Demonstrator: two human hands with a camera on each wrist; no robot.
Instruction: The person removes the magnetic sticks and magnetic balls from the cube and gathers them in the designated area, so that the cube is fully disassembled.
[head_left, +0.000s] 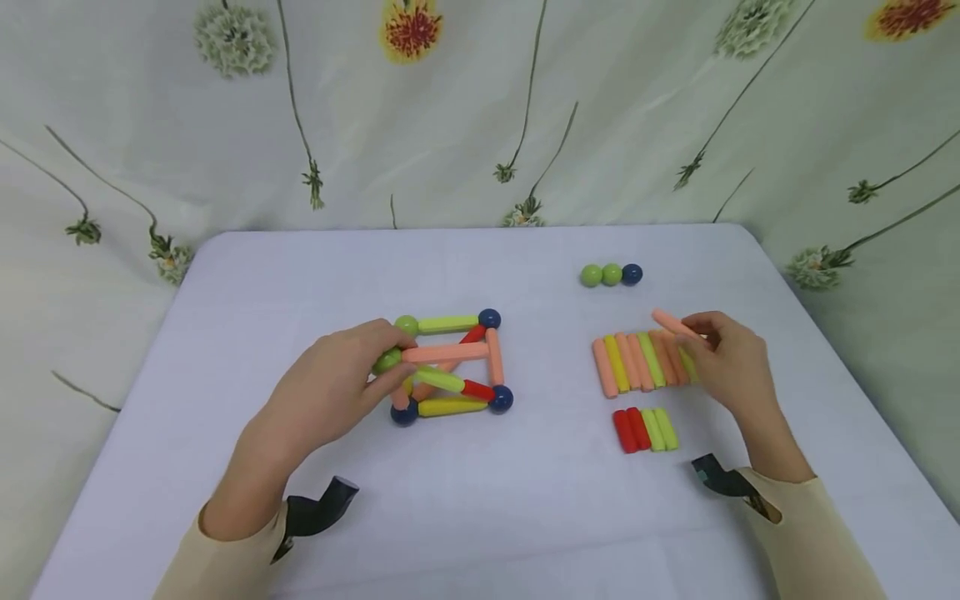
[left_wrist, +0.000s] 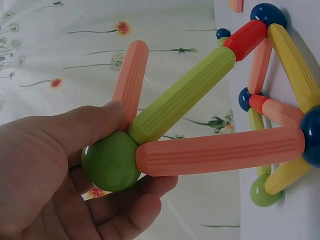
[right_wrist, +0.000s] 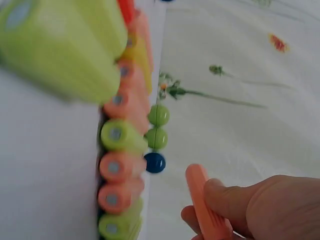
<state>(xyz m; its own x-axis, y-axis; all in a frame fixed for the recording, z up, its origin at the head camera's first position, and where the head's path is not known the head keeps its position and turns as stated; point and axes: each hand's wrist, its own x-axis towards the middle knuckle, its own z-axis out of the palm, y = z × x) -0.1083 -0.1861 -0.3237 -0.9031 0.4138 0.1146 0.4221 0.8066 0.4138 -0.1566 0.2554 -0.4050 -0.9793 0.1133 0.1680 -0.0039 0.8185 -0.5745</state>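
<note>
Between right fingers [right_wrist: 227, 200] a pink stick [right_wrist: 202, 205] is pinched (left fingers [left_wrist: 97, 122], a green ball [left_wrist: 111, 161]).

Glossy ball [left_wrist: 110, 162], matt grooved rod [left_wrist: 220, 151]

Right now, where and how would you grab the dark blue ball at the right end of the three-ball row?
Pinch the dark blue ball across its near and far sides, probably coming from above. It's round, and its left side abuts a green ball, while near, far and right sides look open. The right hand would likely need to release its pink rod first.
</note>
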